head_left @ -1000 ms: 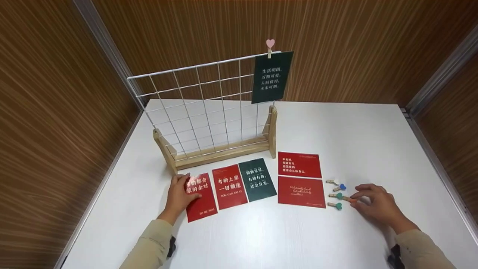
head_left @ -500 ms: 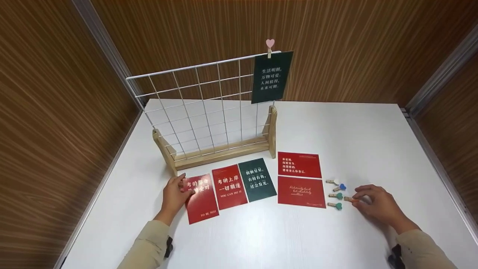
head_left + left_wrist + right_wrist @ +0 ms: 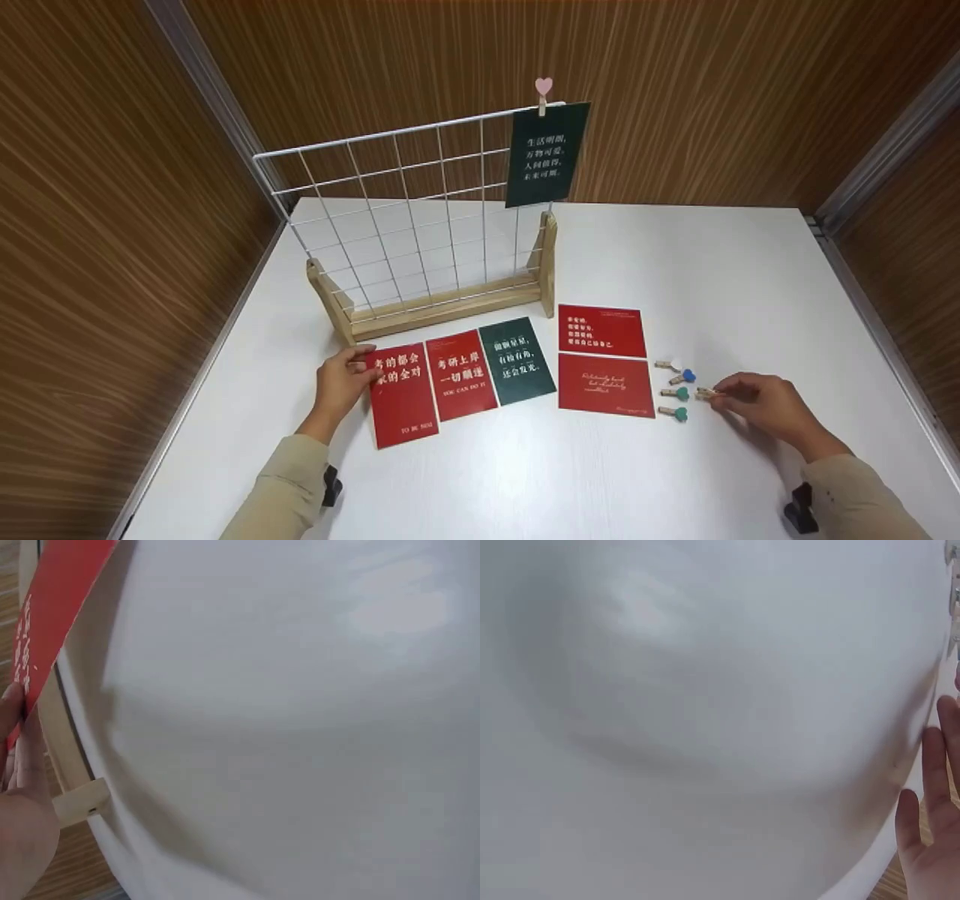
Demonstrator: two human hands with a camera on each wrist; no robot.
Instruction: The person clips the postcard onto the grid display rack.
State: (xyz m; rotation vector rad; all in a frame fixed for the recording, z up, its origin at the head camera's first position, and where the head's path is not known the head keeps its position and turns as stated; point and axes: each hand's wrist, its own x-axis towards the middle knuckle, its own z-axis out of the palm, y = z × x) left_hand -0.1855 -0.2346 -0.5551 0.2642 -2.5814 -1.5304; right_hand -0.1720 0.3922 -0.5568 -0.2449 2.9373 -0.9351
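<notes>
In the head view, my left hand (image 3: 337, 386) pinches the upper left edge of a red card (image 3: 405, 401) with white lettering. The left wrist view shows the card (image 3: 64, 604) tilted up off the table between thumb and fingers. At the right, my right hand (image 3: 772, 409) pinches a small wooden clothespin (image 3: 705, 393) by its far end, its heart covered by the fingers. Just left of it lie clothespins with a white heart (image 3: 676, 364), a blue heart (image 3: 688, 375) and green hearts (image 3: 682, 393).
A white wire grid rack (image 3: 420, 199) on a wooden base (image 3: 450, 305) stands behind the cards. A dark green card (image 3: 547, 157) hangs from its top right under a pink-heart clothespin (image 3: 543, 94). More cards, red (image 3: 461, 390) and green (image 3: 517, 379), lie on the white table (image 3: 510, 480).
My left hand has moved left, uncovering more of the red card it holds. My right hand has drawn its clothespin slightly right, away from the green-heart one.
</notes>
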